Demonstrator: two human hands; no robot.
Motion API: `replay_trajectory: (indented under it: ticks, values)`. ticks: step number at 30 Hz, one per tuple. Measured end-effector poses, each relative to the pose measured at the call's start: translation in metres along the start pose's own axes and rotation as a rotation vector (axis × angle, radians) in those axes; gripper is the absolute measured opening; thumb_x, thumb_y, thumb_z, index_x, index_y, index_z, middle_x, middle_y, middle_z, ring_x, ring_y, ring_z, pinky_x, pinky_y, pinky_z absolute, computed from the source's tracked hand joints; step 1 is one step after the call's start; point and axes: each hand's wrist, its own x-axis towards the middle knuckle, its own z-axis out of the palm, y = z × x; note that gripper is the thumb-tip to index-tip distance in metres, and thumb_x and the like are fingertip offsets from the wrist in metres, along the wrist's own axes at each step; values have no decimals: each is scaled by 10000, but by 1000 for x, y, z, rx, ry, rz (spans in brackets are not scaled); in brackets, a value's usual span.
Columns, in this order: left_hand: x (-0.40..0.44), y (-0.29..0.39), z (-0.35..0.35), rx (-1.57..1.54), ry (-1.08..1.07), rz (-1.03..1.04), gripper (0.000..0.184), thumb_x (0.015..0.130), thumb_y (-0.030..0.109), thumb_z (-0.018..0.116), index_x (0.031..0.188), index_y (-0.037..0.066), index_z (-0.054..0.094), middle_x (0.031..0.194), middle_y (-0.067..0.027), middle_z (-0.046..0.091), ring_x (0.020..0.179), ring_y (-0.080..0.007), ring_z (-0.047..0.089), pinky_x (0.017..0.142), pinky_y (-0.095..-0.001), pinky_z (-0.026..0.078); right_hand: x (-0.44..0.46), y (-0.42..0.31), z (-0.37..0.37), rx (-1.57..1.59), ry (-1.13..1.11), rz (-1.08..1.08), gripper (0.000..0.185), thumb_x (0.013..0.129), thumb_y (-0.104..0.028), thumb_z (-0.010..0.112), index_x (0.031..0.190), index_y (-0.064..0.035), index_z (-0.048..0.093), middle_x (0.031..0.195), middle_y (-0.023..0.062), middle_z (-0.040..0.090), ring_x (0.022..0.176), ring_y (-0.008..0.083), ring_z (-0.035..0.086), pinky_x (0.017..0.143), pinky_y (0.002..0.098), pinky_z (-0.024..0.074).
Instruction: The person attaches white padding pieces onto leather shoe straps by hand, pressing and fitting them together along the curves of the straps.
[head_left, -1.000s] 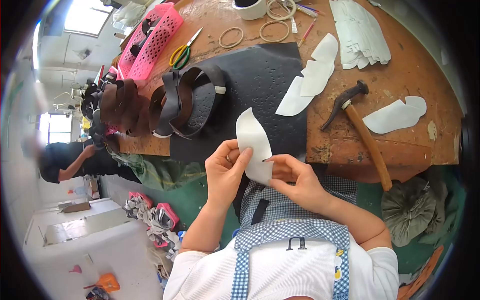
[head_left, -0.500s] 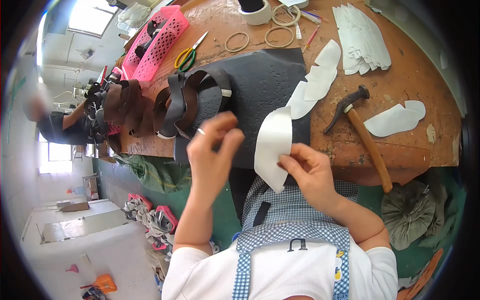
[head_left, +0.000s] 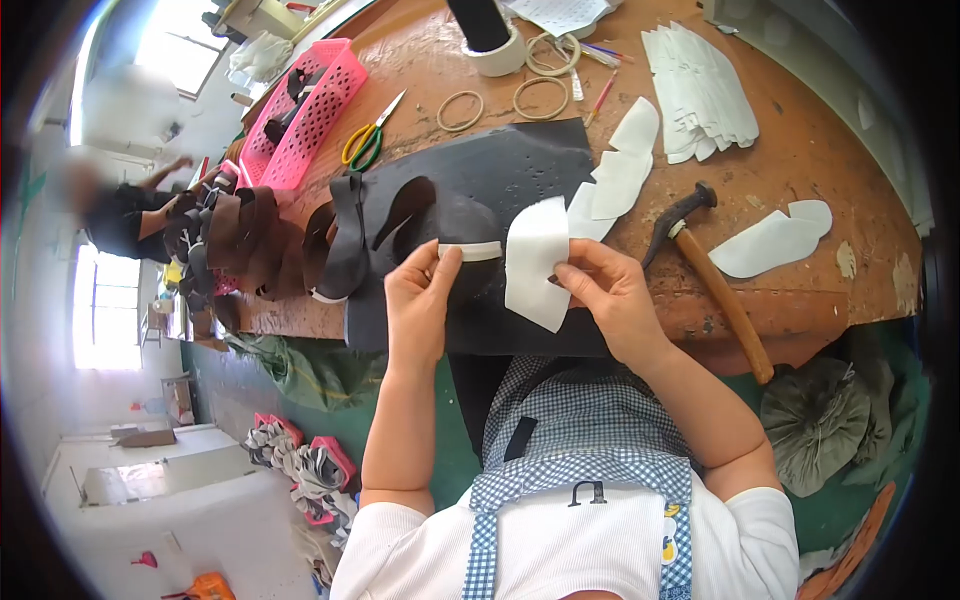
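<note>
Between thumb and fingers, my left hand [head_left: 420, 290] pinches a dark strip piece [head_left: 465, 215] at its white edge band. My right hand [head_left: 612, 295] grips a white curved sheet piece [head_left: 537, 262] by its right side, just right of the dark piece; a gap shows between the two. Both are held over the black mat [head_left: 520, 160]. More dark curved strips [head_left: 345, 235] stand on the mat's left part. Overlapping white pieces [head_left: 622, 170] lie at the mat's right edge.
A hammer [head_left: 720, 290] and a white piece [head_left: 775, 240] lie to the right. Farther back are a stack of white pieces [head_left: 698, 95], scissors [head_left: 372, 135], tape rolls [head_left: 495, 52] and a pink basket [head_left: 300, 120]. Another person [head_left: 120, 215] is at the far left.
My left hand let go of the white piece, moved to the dark strips and took hold of one by its white band. My right hand has kept the white piece and raised it slightly.
</note>
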Motion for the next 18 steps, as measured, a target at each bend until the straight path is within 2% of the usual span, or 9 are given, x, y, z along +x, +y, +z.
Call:
replay_trajectory:
  ticks: [1,4,5,7,9,12,15,18]
  values:
    - [-5,-1,-2,-67,-39,-43,225,988,146,589,1081,-47,657,847,46,627,696,11,482,562,-153,339,3,1,2,-10,-6,-15,234,973,-54,552,1180,36,615,1023,72,677,904,126,664,753,262,569]
    - [-20,6,1,-157,-22,-169,241,1010,167,549,1096,-36,646,822,54,622,654,28,465,528,-149,328,9,3,12,19,-48,-38,213,965,-40,567,1159,34,615,1016,59,652,883,132,671,736,256,574]
    - [-22,3,-6,-130,-87,-172,254,1018,189,530,1106,-22,642,799,71,608,613,42,431,491,-144,292,12,4,15,10,-52,-43,207,962,-36,571,1153,31,615,1011,55,641,881,135,673,729,253,575]
    - [-27,0,-8,-115,-96,-171,246,1012,191,539,1090,-15,647,787,83,598,596,47,412,476,-143,265,15,7,18,-12,-54,-54,195,957,-28,578,1141,26,613,1003,46,619,878,140,676,716,247,577]
    - [-29,0,-9,-83,-120,-170,266,1000,193,555,1137,-16,644,818,77,623,591,48,396,479,-140,232,16,9,22,-9,-47,-80,193,953,-18,579,1139,23,610,999,41,604,878,137,673,705,241,575]
    - [-29,4,-2,-65,-140,-150,303,1001,174,546,1203,-40,618,920,16,667,698,18,510,561,-141,352,15,11,27,-40,-32,-115,201,943,5,579,1142,25,605,995,40,594,877,132,670,693,235,573]
    - [-30,5,3,-193,-143,-164,343,1010,153,519,1266,-71,567,1056,-60,675,897,-56,603,740,-187,467,15,16,28,-61,-12,-150,211,931,30,579,1141,33,603,987,43,588,873,129,668,693,234,574]
    - [-31,7,0,-332,-214,-210,344,1019,136,489,1273,-90,543,1116,-97,660,1039,-121,612,881,-243,488,15,16,30,-93,1,-195,211,925,41,580,1135,41,603,985,48,587,873,135,670,707,239,578]
